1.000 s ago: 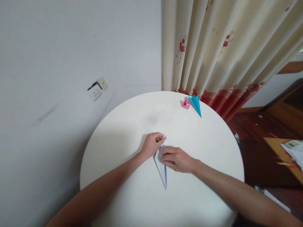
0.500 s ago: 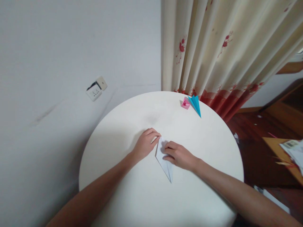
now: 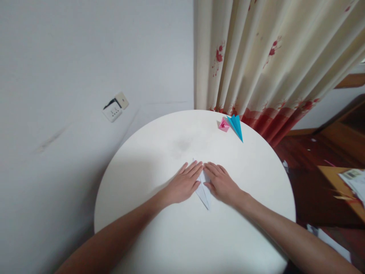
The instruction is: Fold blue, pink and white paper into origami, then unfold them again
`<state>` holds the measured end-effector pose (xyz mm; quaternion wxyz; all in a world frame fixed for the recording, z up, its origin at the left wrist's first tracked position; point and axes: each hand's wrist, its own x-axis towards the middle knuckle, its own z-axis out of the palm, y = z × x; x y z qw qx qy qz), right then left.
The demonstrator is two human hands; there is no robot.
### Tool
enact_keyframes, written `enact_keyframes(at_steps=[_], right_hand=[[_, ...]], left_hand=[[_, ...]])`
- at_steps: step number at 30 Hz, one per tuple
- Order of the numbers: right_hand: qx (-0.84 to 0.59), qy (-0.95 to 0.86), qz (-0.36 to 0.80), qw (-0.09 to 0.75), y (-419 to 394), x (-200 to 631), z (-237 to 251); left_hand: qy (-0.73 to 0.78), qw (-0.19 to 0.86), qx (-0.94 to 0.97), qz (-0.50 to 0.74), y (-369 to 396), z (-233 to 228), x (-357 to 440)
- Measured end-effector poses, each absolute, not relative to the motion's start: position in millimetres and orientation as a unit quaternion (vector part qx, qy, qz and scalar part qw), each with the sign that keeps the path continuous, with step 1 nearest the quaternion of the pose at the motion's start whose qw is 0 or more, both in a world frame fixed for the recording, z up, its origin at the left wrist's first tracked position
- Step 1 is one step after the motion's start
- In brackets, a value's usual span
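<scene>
A folded sheet of white paper [image 3: 203, 192], narrow and pointed at both ends, lies flat on the round white table [image 3: 148, 236]. My left hand [image 3: 184, 183] rests over its left side, palm down with the fingers stretched out. On the right side of the paper lies my right hand [image 3: 221, 180], also flat, its fingers extended and its thumb near the middle crease. The fingertips of both hands almost meet. Much of the upper paper is hidden under them; the lower point and a small upper tip show.
Near the table's far edge sit a blue paper plane [image 3: 236, 126] and a pink folded paper piece [image 3: 224, 125]. Behind them hangs a flowered curtain [image 3: 256, 68]. The wall on the left carries a socket [image 3: 113, 111]. Printed papers [image 3: 355, 182] lie on a wooden surface at right.
My left hand has gone from pinching the paper's upper tip to lying flat over its left side. My right hand has flattened out, and the paper has shifted slightly up.
</scene>
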<state>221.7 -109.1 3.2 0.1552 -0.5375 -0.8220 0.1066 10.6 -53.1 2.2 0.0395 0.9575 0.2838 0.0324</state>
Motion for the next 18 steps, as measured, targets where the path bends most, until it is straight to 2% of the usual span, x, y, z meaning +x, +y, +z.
enact_keyframes(at_steps=[4, 11, 18], right_hand=[[-0.549, -0.82, 0.126, 0.1, -110.6, 222.6, -2.1], [-0.524, -0.834, 0.163, 0.059, -109.9, 229.0, 0.1], [-0.534, -0.829, 0.141, 0.089, -111.8, 225.9, -3.3]], left_hand=[[0.291, 0.039, 0.955, 0.042, -53.6, 3.0, 11.4], [0.298, 0.05, 0.953, 0.035, -45.0, -0.2, 9.8], [0.308, 0.039, 0.95, 0.042, -40.5, -0.9, 9.6]])
